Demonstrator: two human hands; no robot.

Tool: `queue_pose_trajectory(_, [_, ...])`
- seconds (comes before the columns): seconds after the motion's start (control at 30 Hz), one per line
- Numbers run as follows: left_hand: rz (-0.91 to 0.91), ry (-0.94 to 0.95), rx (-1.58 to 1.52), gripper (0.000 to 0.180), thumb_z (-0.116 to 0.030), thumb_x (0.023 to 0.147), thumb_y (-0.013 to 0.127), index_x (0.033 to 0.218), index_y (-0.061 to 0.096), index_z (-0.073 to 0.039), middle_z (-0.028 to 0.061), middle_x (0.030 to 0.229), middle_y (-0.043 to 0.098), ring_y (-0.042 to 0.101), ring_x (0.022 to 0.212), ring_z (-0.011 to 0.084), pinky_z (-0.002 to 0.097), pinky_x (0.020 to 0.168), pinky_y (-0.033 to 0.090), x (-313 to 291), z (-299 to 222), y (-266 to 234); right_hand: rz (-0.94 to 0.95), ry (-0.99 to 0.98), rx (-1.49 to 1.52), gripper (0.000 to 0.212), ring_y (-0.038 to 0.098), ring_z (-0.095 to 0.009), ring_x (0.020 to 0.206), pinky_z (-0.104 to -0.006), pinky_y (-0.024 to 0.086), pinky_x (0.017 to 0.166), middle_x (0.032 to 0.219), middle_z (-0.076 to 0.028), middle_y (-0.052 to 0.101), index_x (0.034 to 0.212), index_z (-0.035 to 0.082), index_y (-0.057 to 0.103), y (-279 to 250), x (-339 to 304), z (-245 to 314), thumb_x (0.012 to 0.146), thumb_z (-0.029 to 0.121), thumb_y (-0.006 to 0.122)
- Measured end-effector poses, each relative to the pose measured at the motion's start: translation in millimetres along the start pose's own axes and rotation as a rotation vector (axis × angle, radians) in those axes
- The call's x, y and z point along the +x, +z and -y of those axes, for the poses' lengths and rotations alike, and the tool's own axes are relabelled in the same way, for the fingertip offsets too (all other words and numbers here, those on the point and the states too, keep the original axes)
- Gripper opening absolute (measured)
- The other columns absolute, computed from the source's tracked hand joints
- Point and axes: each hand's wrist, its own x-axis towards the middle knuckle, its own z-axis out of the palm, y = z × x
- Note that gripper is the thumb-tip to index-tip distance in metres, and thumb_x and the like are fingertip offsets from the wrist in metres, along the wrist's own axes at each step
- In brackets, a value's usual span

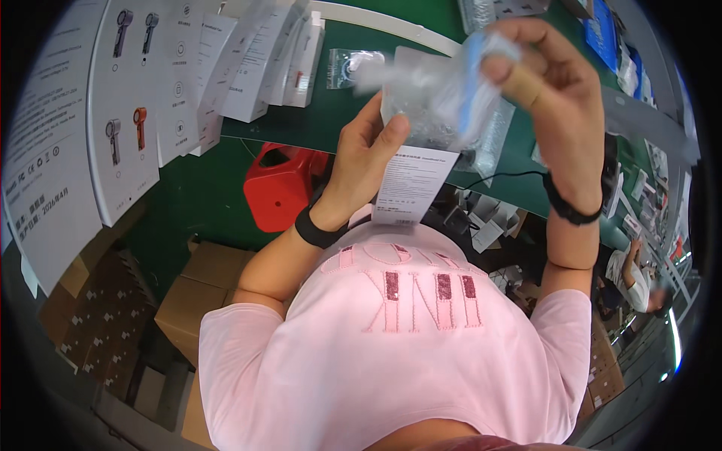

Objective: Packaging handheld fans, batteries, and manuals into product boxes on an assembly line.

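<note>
My left hand [362, 161] is closed around the upper part of a white printed box [418, 184], its thumb lying along the near side. My right hand [553, 90] is raised over the green table, thumb and fingers pinched on a clear plastic bag [472, 86] with a blue strip. Motion blurs the bag, so what it contains cannot be made out. Crumpled clear plastic [421, 109] shows between the two hands, just above the box. Each wrist wears a black band, and a thin dark cable runs from the right one.
Several white printed boxes [124, 105] stand along the left. A small clear packet [353, 69] lies on the green table [301, 124]. Below are a red stool [280, 188] and cardboard cartons [203, 282]. Another person [639, 278] works far right.
</note>
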Motion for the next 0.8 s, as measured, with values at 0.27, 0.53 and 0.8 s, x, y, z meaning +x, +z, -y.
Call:
queue_pose_trajectory(0.27, [0.196,-0.176,-0.106,0.051,-0.042,0.100,0.049,0.129,0.051,0.000,0.0033,0.103,0.063,0.056,0.089,0.0056,0.0226,0.076,0.047,-19,-2,31,0.137,-0.020,-0.454,0.015,0.062,-0.008,0.075,-0.0228,0.047,0.068,0.084,-0.003,0.065,0.092,-0.001,0.062,-10,-44,2,0.080,-0.002,0.071])
queue_pose_trajectory(0.53, [0.200,0.010,0.067,0.073,-0.040,0.087,0.070,0.139,0.035,-0.003,0.0105,0.114,0.058,0.057,0.094,0.0137,0.0255,0.081,0.047,-27,-5,57,1.121,-0.015,-0.804,0.015,0.055,-0.032,0.059,-0.0367,0.045,0.058,0.066,-0.013,0.060,0.088,-0.001,0.066,-26,-19,23,0.074,0.002,0.064])
queue_pose_trajectory(0.8, [0.250,0.039,-0.002,0.085,-0.019,0.075,0.083,0.137,0.025,-0.007,0.0149,0.128,0.050,0.052,0.115,0.0205,0.0346,0.090,0.047,-39,8,41,0.486,0.155,-0.054,0.026,0.062,-0.017,0.099,-0.0289,0.047,0.089,0.110,-0.011,0.066,0.107,-0.002,0.063,-51,-43,3,0.086,0.013,0.066])
